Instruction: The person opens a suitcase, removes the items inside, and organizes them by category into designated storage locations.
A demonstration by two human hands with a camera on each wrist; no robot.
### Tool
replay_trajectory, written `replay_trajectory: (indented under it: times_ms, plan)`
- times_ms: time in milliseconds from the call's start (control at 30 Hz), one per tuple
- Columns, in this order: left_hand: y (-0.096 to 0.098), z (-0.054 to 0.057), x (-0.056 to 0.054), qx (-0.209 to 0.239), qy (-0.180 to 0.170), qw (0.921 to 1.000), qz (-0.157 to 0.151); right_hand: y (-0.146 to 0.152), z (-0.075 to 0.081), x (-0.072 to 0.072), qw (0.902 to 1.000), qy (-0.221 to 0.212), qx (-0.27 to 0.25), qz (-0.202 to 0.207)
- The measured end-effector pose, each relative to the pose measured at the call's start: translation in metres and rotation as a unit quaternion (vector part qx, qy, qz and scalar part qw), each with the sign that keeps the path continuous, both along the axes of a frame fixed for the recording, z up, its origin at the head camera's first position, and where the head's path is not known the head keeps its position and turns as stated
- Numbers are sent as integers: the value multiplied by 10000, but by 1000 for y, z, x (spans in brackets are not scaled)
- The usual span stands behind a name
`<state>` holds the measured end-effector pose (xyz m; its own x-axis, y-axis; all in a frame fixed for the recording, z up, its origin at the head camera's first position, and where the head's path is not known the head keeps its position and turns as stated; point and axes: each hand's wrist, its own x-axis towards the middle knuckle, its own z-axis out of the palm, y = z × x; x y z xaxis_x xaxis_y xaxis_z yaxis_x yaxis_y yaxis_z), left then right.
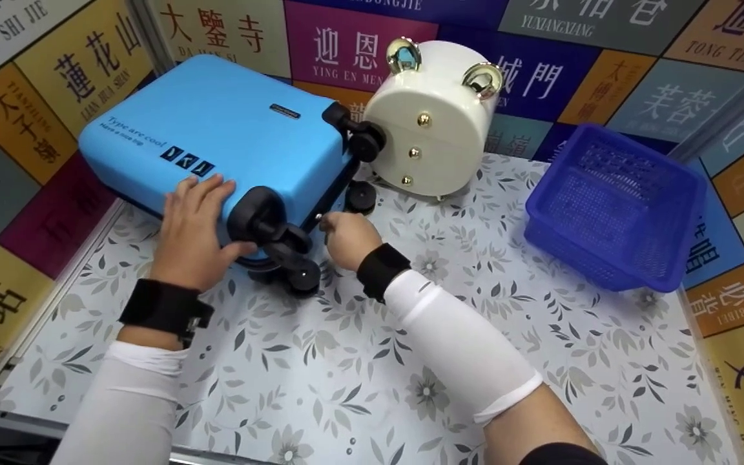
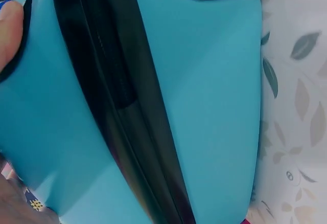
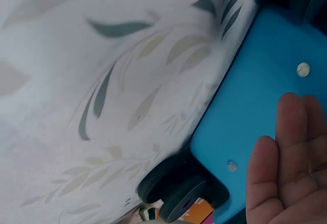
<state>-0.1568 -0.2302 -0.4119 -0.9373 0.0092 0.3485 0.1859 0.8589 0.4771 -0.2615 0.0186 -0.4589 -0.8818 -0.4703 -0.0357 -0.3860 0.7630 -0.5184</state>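
The blue suitcase (image 1: pixel 185 110) lay on its broad side across the upper left of the frame, printed face up, on the patterned counter (image 1: pixel 411 400). Its wheel end faced the lower right, with one black wheel (image 1: pixel 304 276) near the middle of the frame.

The work in hand seemed to be steadying the suitcase and dealing with that wheeled end. The left hand (image 1: pixel 191 236) rested on the near corner of the printed face, fingers spread wide, thumb out beside the wheel mount; it gripped nothing. The right hand (image 1: pixel 349 239) was at the base, between the wheels. The right wrist view showed its fingers close together, fairly straight and empty, near a round rivet (image 3: pixel 303 69); whether they touched the shell, I could not tell.

The left wrist view showed the black seam band (image 2: pixel 148 132) running along the side, closed where it could be seen. As I judged it, the next move called for the right hand to find a firm hold on the base or a wheel, with the left pressing to check any rocking, whether to turn the suitcase or shift it. A cream case (image 1: pixel 430 142) stood just beyond the wheels at upper centre, leaving little room there; the blue basket (image 1: pixel 692 213) at right was well apart.
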Motion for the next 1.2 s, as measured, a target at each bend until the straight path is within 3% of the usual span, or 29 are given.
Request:
replay_trajectory:
  times_ms: [367,633,767,933,1067,1200]
  plan:
    - [15,-7,0,-36,200,9995,260,-5,-2,-3,9994,149,-226,-196]
    - [28,-5,-3,-60,232,9986,465,-6,1,-14,9990,266,-226,-270]
    - [27,5,-6,-224,65,9995,229,-6,1,-21,9981,374,-211,-442]
    - [9,21,-14,-588,-391,9973,-176,-5,-1,-28,9979,278,-285,-514]
    - [-1,21,-20,-871,-635,9938,-264,-2,-3,-28,9984,239,-285,-421]
    - [-2,17,-24,-947,-505,9940,-222,0,-5,-24,9988,241,-301,-292]
